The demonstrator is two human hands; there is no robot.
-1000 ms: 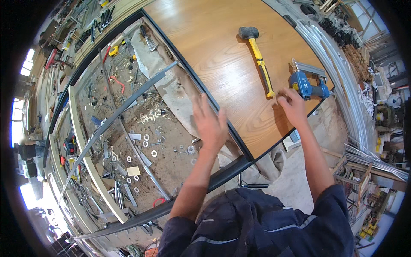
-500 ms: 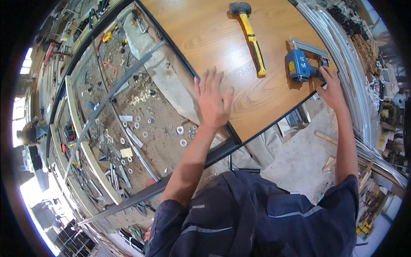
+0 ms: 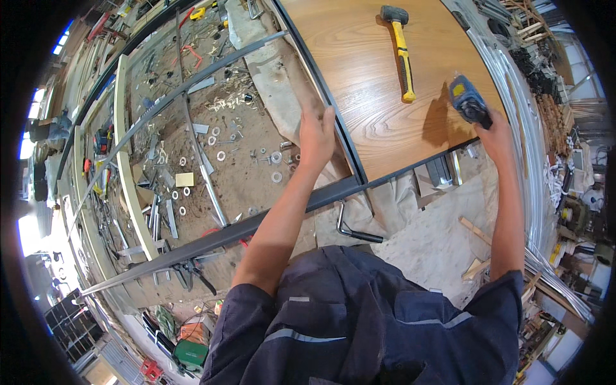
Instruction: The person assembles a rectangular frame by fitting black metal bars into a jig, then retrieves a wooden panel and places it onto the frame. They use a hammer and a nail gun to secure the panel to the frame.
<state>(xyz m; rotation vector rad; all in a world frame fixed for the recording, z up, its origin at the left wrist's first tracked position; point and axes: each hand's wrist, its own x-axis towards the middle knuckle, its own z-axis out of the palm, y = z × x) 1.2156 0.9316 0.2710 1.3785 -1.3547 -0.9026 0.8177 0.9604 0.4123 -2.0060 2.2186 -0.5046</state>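
My right hand (image 3: 496, 139) is closed round the black handle of a blue nail gun (image 3: 468, 101), lifted over the right side of a wood-grain panel (image 3: 366, 83); a shadow falls on the panel beneath it. My left hand (image 3: 317, 138) is open, fingers extended, at the panel's left edge beside the black metal frame (image 3: 330, 191); I cannot tell whether it touches the frame. A mallet (image 3: 401, 54) with a dark head and yellow-black handle lies on the panel between the hands, toward the far side.
On the left, a dusty worktop holds several washers (image 3: 276, 156), screws and metal strips. A grey metal bar (image 3: 237, 56) and a pale wooden strip (image 3: 122, 141) cross above it. A crank handle (image 3: 359, 235) sticks out below the frame. Long metal profiles (image 3: 513, 109) lie along the right.
My right hand has picked up the nail gun from the panel and turned it. My left hand has shifted off the panel's face to its left edge. The view has swung somewhat.
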